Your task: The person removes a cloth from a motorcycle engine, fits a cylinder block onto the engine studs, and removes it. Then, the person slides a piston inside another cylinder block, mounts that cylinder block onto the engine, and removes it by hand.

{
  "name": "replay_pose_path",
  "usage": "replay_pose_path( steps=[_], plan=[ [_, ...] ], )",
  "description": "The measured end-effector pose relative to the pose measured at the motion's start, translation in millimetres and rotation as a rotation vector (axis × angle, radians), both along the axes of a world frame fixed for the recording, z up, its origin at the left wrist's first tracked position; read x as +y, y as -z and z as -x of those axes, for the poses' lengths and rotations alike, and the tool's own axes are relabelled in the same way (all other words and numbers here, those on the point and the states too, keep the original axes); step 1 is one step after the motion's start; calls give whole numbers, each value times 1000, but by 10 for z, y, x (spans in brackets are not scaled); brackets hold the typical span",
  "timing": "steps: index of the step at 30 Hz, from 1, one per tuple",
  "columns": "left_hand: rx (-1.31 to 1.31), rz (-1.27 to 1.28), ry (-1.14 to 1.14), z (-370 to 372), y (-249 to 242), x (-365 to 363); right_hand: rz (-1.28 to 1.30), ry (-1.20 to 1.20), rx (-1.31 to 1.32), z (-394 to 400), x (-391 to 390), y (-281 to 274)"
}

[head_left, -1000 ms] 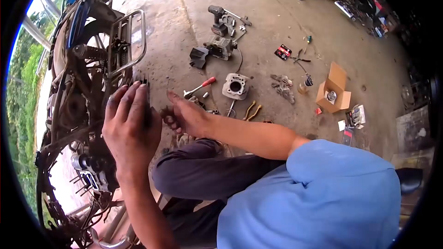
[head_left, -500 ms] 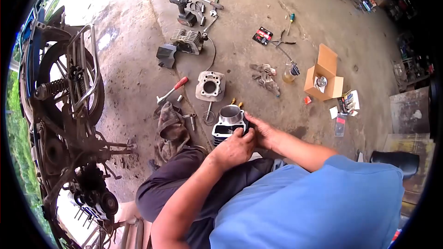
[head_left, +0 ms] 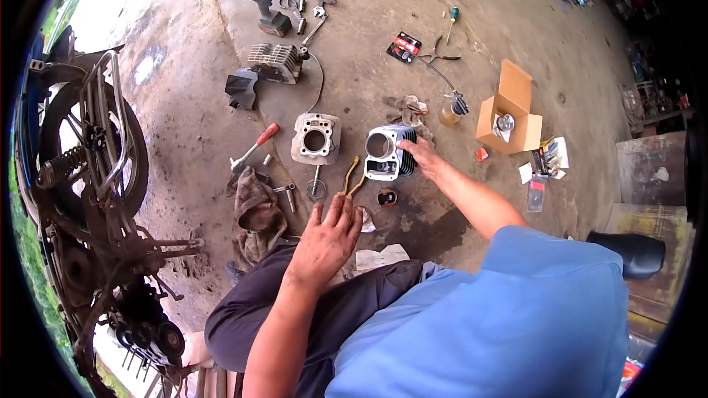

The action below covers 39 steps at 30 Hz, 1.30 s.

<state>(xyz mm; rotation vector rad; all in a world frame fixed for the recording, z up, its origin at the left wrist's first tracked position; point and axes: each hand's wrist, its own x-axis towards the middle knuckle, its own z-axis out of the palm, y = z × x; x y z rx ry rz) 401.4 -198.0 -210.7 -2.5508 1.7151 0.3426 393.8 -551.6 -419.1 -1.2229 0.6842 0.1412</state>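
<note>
My right hand grips the side of a black-finned cylinder block, thumb on its upper face; its other fingers are partly hidden. The round bore and a rectangular opening face up. Lower left of it, my left hand has its fingers spread and holds nothing that I can see. Its fingertips are close to a yellow-handled tool. A small dark round part lies below the block. To the left lies a second, greyer cylinder block, with a piston-like part on a rod beneath it.
At left stands a partly dismantled motorcycle. Around the floor lie a red-handled ratchet, a brown rag, a power drill, a finned engine part, an open cardboard box and a jar.
The black-finned block has moved up and away from my lap, with my right hand on it. My left hand has let go of it and moved left. The yellow-handled tool and dark part now show.
</note>
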Motion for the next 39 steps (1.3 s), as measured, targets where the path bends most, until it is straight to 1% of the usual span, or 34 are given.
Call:
replay_pose_path(
  steps=[1,2,6,8,10,12,13,15,16,17,18,19,21,22,23,25,26,27,28,30,32,33,35,39],
  plan=[
    [-15,-21,-18,-26,-2,22,-4,48,-38,-70,-155,295],
    [12,-19,-38,-50,-32,31,-27,99,-24,-145,-294,468],
    [23,-60,-95,-145,-100,2,-212,281,-58,-402,-523,680],
    [41,-28,-136,-199,-117,-31,-223,331,-7,-512,-527,683],
    [40,-27,-134,-239,-93,-34,-164,346,50,-581,-434,686],
    [63,-36,-145,-276,-77,-31,-111,365,-1,-679,-404,1007],
    [69,-45,-148,-281,-85,-28,-172,372,-20,-722,-395,1174],
    [81,-63,-153,-292,-102,-21,-71,369,27,-698,-291,994],
    [93,-52,-177,-288,-89,-14,-14,266,131,-706,-321,854],
    [92,-46,-185,-290,-77,-6,42,163,236,-683,-400,846],
    [90,-39,-193,-292,-64,1,65,89,241,-665,-440,842],
    [88,-33,-201,-294,-51,9,68,86,240,-656,-475,832],
    [120,-73,-216,-319,-78,-7,191,52,344,-585,-473,837],
    [131,-82,-224,-328,-79,-12,166,11,358,-553,-505,835],
    [142,-92,-231,-337,-80,-17,166,6,361,-581,-508,833],
    [126,-75,-238,-320,-77,2,297,94,341,-570,-427,873],
    [128,-65,-239,-306,-56,19,365,175,304,-543,-377,868],
    [126,-53,-245,-292,-41,40,402,191,296,-520,-348,847],
    [132,-48,-253,-275,-40,75,449,172,295,-452,-281,831],
    [123,-40,-275,-274,-16,126,550,38,310,-353,-148,897],
    [128,-47,-299,-250,-10,199,774,-256,250,-140,114,991],
    [132,-58,-317,-268,-7,224,910,-432,174,-44,265,1052],
    [147,-75,-351,-293,-39,260,1101,-618,35,52,533,1091],
    [169,-56,-402,-311,-125,320,1223,-617,-58,-27,683,958]
  ],
)
